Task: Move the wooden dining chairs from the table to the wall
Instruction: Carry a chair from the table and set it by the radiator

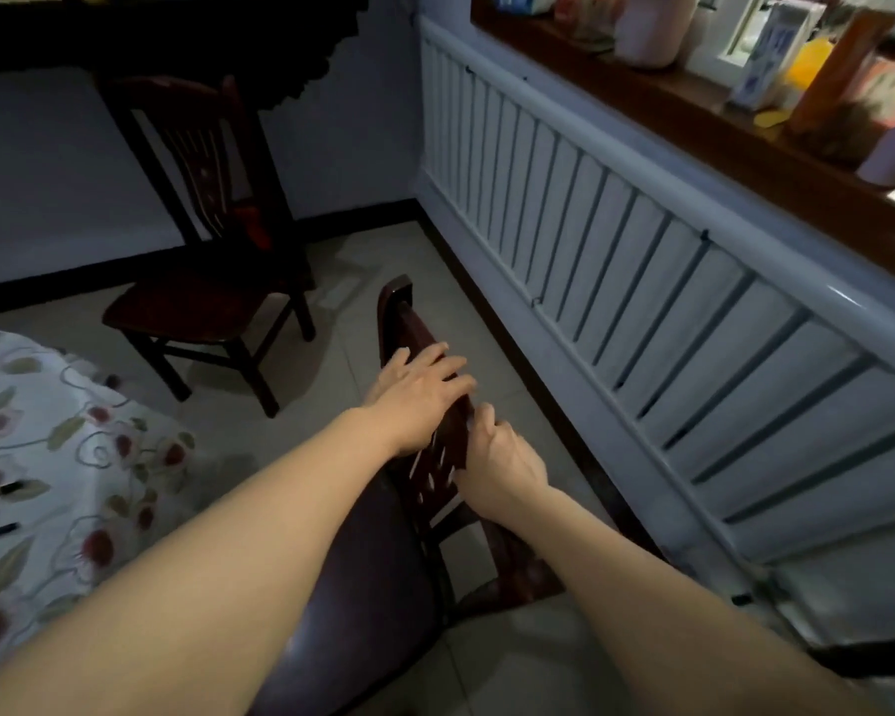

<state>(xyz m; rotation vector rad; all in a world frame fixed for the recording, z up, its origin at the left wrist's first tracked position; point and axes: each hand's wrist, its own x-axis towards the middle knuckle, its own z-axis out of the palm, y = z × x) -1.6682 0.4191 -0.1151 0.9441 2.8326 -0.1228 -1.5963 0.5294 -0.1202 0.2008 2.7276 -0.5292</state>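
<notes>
We are seeing two dark brown wooden dining chairs and two bare hands. The nearer dark wooden chair [399, 323], with its glossy seat filling the lower middle of the view, is standing on the pale tiled floor [492, 664] close beside the long white slatted radiator cover [641, 250] that is running along the right-hand wall, its backrest pointing away from us. Our left hand [417, 390] is lying flat over the top rail of that backrest, fingers straight and spread, pressing on the wood rather than curling round it. Our right hand [502, 457] is gripping the same backrest lower down on its right edge, fingers and thumb wrapped round the wood. The second dark wooden chair with a slatted back [202, 250] is standing well apart from the first, in the far corner, its back turned toward the plain pale wall [47, 173] and something red showing just behind its back slats; we cannot tell what that is. One table is showing at the left edge, covered by a white cloth printed with red and green flowers [47, 457], and two dark slim sticks are lying on the cloth near the frame's edge. Above the radiator cover, one brown wooden sill [693, 111] is carrying a row of boxes, bottles and jars, too blurred for us to be counting them surely.
</notes>
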